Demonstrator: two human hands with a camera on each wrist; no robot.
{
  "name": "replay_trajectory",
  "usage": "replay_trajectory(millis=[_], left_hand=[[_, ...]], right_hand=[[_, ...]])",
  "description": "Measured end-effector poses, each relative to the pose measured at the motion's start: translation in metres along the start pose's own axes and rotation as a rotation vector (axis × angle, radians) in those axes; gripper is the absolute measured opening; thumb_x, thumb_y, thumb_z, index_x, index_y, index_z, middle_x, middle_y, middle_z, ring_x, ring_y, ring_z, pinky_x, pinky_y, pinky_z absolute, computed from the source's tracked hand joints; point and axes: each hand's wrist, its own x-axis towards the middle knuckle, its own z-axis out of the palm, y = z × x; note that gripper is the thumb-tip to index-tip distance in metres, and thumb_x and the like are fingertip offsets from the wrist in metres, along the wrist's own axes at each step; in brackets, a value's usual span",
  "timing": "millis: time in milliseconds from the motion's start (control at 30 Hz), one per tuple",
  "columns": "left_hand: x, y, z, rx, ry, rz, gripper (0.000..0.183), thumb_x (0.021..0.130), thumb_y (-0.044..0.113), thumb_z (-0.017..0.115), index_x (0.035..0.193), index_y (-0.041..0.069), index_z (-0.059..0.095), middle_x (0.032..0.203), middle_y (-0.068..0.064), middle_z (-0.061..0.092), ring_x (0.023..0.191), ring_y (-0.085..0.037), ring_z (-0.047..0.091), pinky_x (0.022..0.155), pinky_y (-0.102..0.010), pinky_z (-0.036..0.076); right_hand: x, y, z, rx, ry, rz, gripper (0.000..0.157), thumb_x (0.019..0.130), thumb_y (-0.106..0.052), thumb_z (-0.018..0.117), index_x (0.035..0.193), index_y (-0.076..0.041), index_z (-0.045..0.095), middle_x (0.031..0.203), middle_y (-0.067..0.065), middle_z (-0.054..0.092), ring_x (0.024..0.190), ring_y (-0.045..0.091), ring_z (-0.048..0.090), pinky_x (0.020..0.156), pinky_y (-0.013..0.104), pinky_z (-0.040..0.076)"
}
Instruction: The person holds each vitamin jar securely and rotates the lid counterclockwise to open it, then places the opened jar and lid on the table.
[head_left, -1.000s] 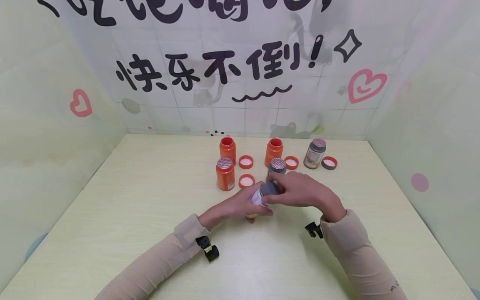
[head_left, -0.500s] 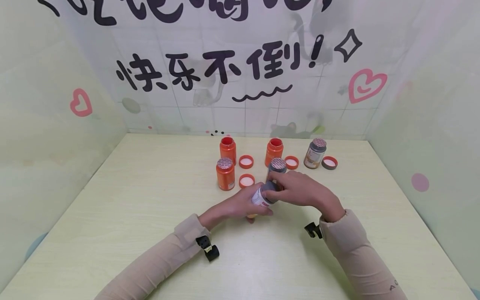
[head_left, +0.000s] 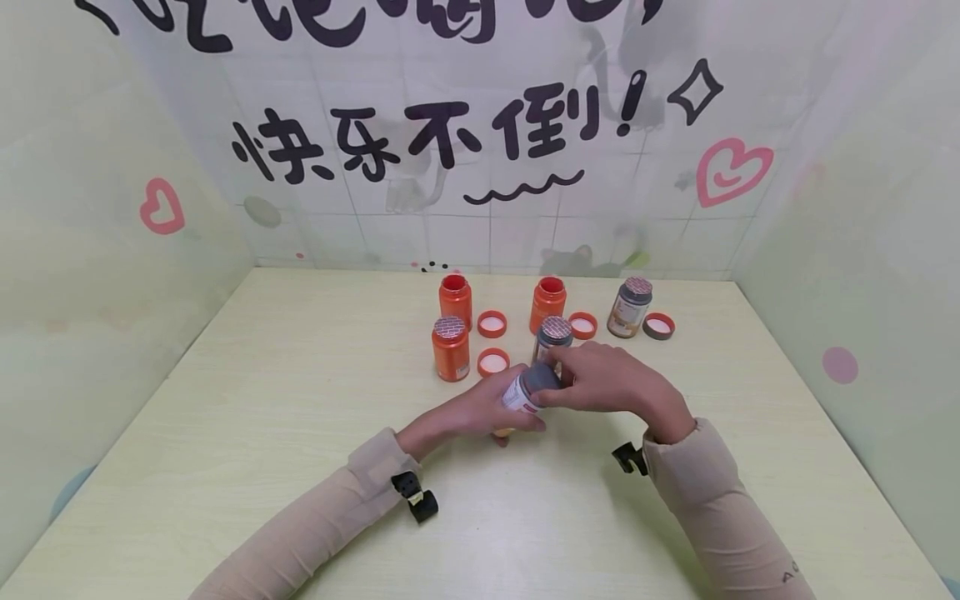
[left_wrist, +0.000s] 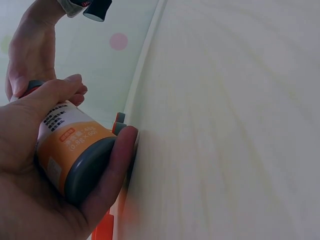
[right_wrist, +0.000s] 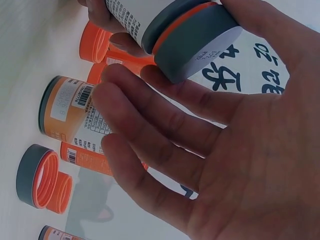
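Observation:
My left hand grips a pill bottle around its body, tilted toward the right hand. Its label is white and orange, its base dark grey. Thumb and index finger of my right hand pinch the bottle's dark grey lid; the other fingers are bent loosely beside it. An orange band shows between lid and bottle shoulder in the right wrist view. Just behind the hands stands a lidless dark grey bottle with a foil seal, partly hidden by the right hand.
Behind, an orange foil-sealed bottle, two open orange bottles and another grey sealed bottle stand upright. Several loose lids lie inside up among them, including an orange lid and a grey lid. Walls enclose the table.
My right thumb and fingers have shifted around the lid, forward and then back. The left hand and its bottle have stayed in place.

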Motion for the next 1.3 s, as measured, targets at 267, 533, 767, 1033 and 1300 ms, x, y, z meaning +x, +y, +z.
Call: replay_trajectory(millis=[267, 533, 767, 1033, 1300], left_hand=[[-0.001, 0.0007, -0.0002, 0.002, -0.007, 0.011, 0.053, 0.092, 0.022, 0.078, 0.136, 0.022, 0.049, 0.126, -0.004, 0.055, 0.11, -0.024, 0.056, 0.063, -0.035, 0.062], [-0.0004, 0.0012, -0.0001, 0.01, -0.013, 0.021, 0.053, 0.092, 0.022, 0.078, 0.137, 0.023, 0.049, 0.126, -0.004, 0.056, 0.11, -0.024, 0.056, 0.063, -0.035, 0.062], [-0.0001, 0.0002, -0.0001, 0.007, -0.008, 0.011, 0.053, 0.092, 0.022, 0.078, 0.136, 0.023, 0.049, 0.125, -0.004, 0.056, 0.11, -0.024, 0.057, 0.063, -0.034, 0.062], [-0.0002, -0.0021, 0.0005, -0.002, 0.001, 0.011, 0.055, 0.091, 0.023, 0.079, 0.137, 0.023, 0.048, 0.126, -0.005, 0.055, 0.111, -0.024, 0.057, 0.064, -0.035, 0.062], [0.0004, -0.0025, 0.0013, -0.01, -0.007, 0.022, 0.056, 0.092, 0.021, 0.078, 0.138, 0.021, 0.047, 0.127, -0.005, 0.055, 0.111, -0.024, 0.057, 0.063, -0.033, 0.062]], right_hand=[[0.0009, 0.001, -0.0002, 0.038, 0.002, -0.018, 0.043, 0.093, -0.058, 0.068, 0.112, -0.02, 0.064, 0.086, -0.002, 0.064, 0.077, 0.016, 0.059, 0.067, 0.031, 0.05], [0.0003, 0.001, -0.0011, 0.063, 0.023, -0.028, 0.039, 0.095, -0.057, 0.066, 0.114, -0.023, 0.065, 0.09, -0.005, 0.067, 0.081, 0.015, 0.06, 0.071, 0.031, 0.051], [-0.0013, -0.0008, -0.0033, 0.07, -0.004, -0.023, 0.042, 0.093, -0.05, 0.071, 0.121, -0.02, 0.063, 0.086, -0.001, 0.065, 0.077, 0.016, 0.06, 0.067, 0.031, 0.051], [-0.0024, 0.0009, -0.0055, 0.035, -0.039, 0.003, 0.044, 0.091, -0.05, 0.073, 0.118, -0.016, 0.065, 0.09, -0.001, 0.068, 0.078, 0.016, 0.06, 0.067, 0.03, 0.052], [-0.0032, 0.0012, -0.006, 0.044, -0.061, 0.016, 0.047, 0.091, -0.045, 0.074, 0.126, -0.016, 0.063, 0.092, 0.0, 0.068, 0.08, 0.017, 0.061, 0.069, 0.03, 0.053]])
